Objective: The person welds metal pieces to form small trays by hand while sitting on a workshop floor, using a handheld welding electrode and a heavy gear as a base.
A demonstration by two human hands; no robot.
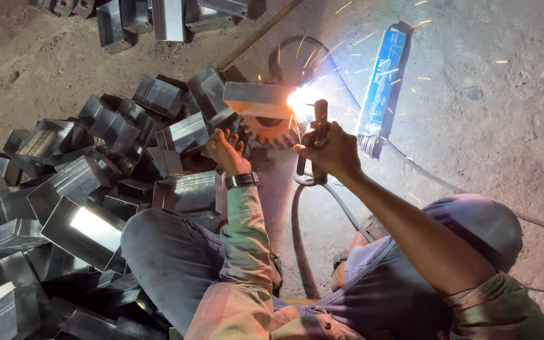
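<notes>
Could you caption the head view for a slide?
Right hand welding a metal box on a gear; left hand beside it.

We see left hand (225,150) bare, dark wristwatch (242,180) strapped at wrist. Left sleeve (243,252) long, pale plaid, tinted green and pink by arc light. Right hand (330,151) bare too, forearm uncovered, olive sleeve (498,308) rolled high. We note grey-blue trousers (171,264) over both knees, fabric creased.

Probably a metal workshop: bare, dusty concrete floor (486,126), a heap of shiny folded sheet-metal boxes (77,208), bright welding sparks (301,99) and trailing cables (303,239).
</notes>
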